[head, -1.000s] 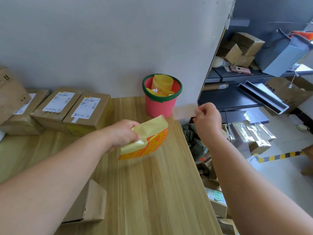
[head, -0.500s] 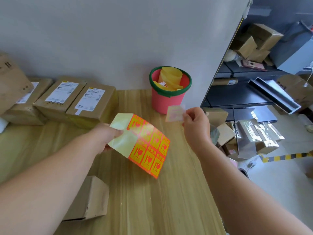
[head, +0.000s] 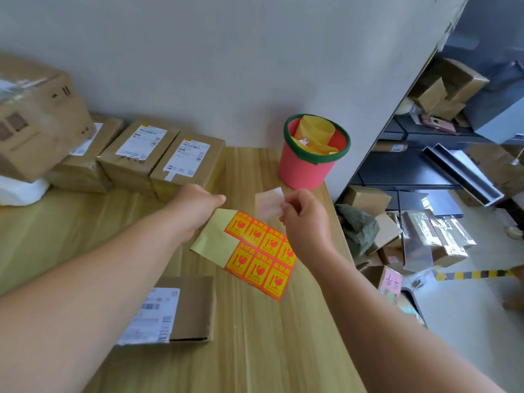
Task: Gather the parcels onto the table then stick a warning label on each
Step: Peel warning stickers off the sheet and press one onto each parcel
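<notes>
My left hand (head: 195, 207) holds the bare yellow corner of a sheet of orange warning labels (head: 259, 252) just above the wooden table (head: 255, 336). My right hand (head: 304, 219) pinches a single peeled label (head: 268, 205), its pale back toward me, above the sheet. Three brown parcels with white address labels stand in a row at the back, the nearest to my hands (head: 187, 165) right behind my left hand. A flat parcel (head: 184, 307) lies near the front, partly under my left forearm. A larger carton (head: 37, 120) sits on top at the far left.
A pink bucket with a green rim (head: 309, 163) holds curled yellow backing paper at the table's back right corner. Beyond the table's right edge, several boxes and bags lie on the floor (head: 397, 239) by dark shelving (head: 425, 165). A grey wall stands behind.
The label sheet has unfolded and come down flat toward the table. My right hand has drawn back from near the bucket with the peeled label. The view has swung left and down.
</notes>
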`<state>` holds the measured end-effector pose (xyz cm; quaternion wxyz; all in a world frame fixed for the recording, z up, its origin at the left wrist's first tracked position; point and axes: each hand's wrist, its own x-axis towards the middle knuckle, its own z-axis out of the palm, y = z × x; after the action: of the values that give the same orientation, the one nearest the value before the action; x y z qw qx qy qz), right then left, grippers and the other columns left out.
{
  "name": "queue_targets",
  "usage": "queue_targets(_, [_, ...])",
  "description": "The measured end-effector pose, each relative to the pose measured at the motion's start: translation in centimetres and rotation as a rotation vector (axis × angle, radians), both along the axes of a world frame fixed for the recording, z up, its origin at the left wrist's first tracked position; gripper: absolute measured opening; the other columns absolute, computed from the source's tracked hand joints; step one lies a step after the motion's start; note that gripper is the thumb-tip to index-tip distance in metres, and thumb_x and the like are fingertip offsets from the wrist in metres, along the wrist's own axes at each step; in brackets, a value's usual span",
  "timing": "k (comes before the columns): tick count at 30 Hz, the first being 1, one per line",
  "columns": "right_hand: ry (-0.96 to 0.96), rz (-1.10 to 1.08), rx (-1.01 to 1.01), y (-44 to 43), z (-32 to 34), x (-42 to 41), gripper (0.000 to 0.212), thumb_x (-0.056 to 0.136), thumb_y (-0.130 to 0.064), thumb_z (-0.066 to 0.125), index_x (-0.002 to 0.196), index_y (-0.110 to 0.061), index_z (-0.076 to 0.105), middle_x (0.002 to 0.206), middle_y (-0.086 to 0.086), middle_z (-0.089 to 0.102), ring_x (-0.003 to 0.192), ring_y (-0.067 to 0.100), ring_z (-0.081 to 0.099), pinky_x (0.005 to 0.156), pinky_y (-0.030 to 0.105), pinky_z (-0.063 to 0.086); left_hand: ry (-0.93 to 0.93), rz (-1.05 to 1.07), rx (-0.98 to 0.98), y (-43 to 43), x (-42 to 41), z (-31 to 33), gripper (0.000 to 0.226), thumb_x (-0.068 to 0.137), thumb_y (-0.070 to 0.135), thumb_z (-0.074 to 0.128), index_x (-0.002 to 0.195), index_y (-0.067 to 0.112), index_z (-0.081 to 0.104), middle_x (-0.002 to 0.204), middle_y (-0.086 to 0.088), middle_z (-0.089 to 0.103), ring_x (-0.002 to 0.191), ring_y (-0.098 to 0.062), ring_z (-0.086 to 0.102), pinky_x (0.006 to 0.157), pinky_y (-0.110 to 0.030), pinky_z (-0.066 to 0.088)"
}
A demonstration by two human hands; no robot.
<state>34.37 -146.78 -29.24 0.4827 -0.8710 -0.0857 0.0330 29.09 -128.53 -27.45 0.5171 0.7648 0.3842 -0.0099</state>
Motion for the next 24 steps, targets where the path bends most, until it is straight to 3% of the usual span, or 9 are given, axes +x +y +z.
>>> queue_targets(5, [-0.215, 0.03, -0.069, 2.4, 0.4, -3.2, 0.022, 0.086, -0.018, 0.055, 0.072, -0.035, 0.05, 0.076, -0.013, 0.056, 0.072, -0.001, 0.051, 0.055, 0.019, 0.034, -0.093, -0.052, -0.192, 0.8, -3.1, 3.2, 0.022, 0.089, 0.027, 0.061, 0.084, 0.006, 0.066, 0.068, -0.001, 0.055, 0.06, -0.013, 0.05, 0.052, -0.023, 0.034])
queue_targets(12, [-0.52, 0.069, 0.005, 4.3, 2.1, -8.7, 0.014, 0.082, -0.004, 0.061, 0.077, -0.017, 0.059, 0.08, -0.005, 0.053, 0.074, 0.004, 0.049, 0.065, 0.013, 0.039, -0.032, -0.101, -0.347, 1.7, -7.4, 5.6, 0.026, 0.086, 0.035, 0.062, 0.071, 0.013, 0.062, 0.061, 0.001, 0.053, 0.058, -0.013, 0.047, 0.057, -0.025, 0.033])
queue_targets(14, [-0.583, 0.086, 0.015, 4.8, 2.6, -10.2, 0.011, 0.082, -0.002, 0.062, 0.079, -0.013, 0.06, 0.082, -0.002, 0.054, 0.074, 0.005, 0.049, 0.066, 0.015, 0.04, -0.065, -0.111, -0.351, 1.9, -8.2, 5.9, 0.023, 0.086, 0.028, 0.064, 0.069, 0.013, 0.061, 0.06, 0.001, 0.053, 0.056, -0.013, 0.047, 0.055, -0.023, 0.037])
queue_targets(17, [-0.638, 0.128, 0.019, 5.1, 3.2, -12.3, 0.008, 0.083, 0.0, 0.062, 0.081, -0.008, 0.061, 0.085, 0.002, 0.056, 0.077, 0.009, 0.051, 0.068, 0.017, 0.041, -0.142, -0.098, -0.308, 2.4, -9.3, 6.2, 0.018, 0.085, 0.011, 0.064, 0.068, 0.01, 0.056, 0.059, -0.003, 0.052, 0.053, -0.014, 0.046, 0.04, -0.013, 0.038])
queue_targets(21, [-0.679, 0.158, 0.014, 5.5, 3.7, -14.4, 0.007, 0.083, 0.002, 0.064, 0.081, -0.006, 0.062, 0.087, 0.003, 0.056, 0.078, 0.008, 0.051, 0.07, 0.012, 0.039, -0.182, -0.108, -0.227, 3.3, -10.5, 6.4, 0.008, 0.081, 0.011, 0.064, 0.076, 0.008, 0.059, 0.072, -0.01, 0.057, 0.068, -0.021, 0.05, 0.058, -0.026, 0.035])
queue_targets(24, [-0.674, 0.175, -0.013, 5.9, 3.7, -15.7, 0.006, 0.082, -0.001, 0.066, 0.082, -0.006, 0.064, 0.089, 0.002, 0.057, 0.08, 0.011, 0.053, 0.071, 0.013, 0.041, -0.233, -0.083, -0.181, 3.8, -11.2, 6.2, 0.008, 0.08, 0.012, 0.065, 0.081, 0.005, 0.063, 0.072, -0.009, 0.058, 0.07, -0.021, 0.05, 0.06, -0.027, 0.036])
